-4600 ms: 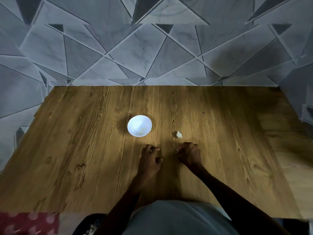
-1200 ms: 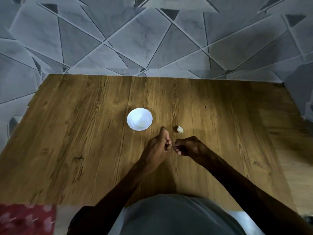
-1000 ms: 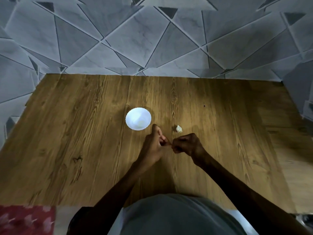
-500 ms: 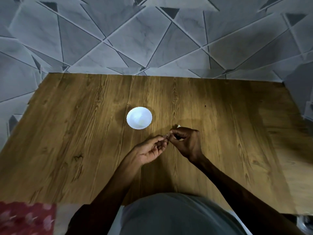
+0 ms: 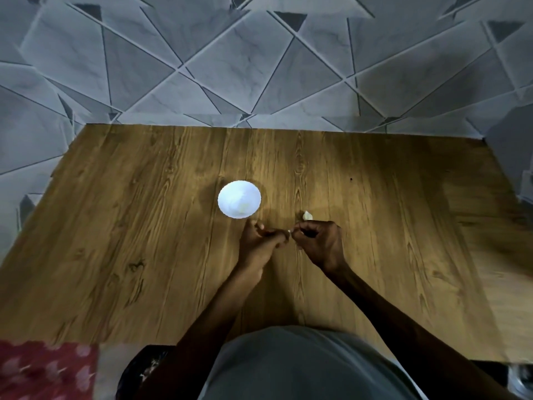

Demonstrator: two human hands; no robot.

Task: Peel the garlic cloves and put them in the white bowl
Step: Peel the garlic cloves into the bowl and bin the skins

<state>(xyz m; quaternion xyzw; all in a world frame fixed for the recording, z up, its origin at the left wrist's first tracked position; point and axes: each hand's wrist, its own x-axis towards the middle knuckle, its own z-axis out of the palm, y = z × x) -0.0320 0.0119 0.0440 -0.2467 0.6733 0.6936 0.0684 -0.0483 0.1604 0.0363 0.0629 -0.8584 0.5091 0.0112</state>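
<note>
Pinching one small pale garlic clove (image 5: pixel 288 231) from both sides, the left hand (image 5: pixel 261 243) and right hand (image 5: pixel 318 243) meet fingertip to fingertip low over the table (image 5: pixel 144 255). Half a second ago the left palm faced up; now it has rolled knuckles-up, and the right hand has drawn back, uncovering the second clove (image 5: pixel 307 215) lying just beyond it. Peeling seems mid-way. The white bowl (image 5: pixel 223 192) sits near the left hand, and its contents are unclear.
</note>
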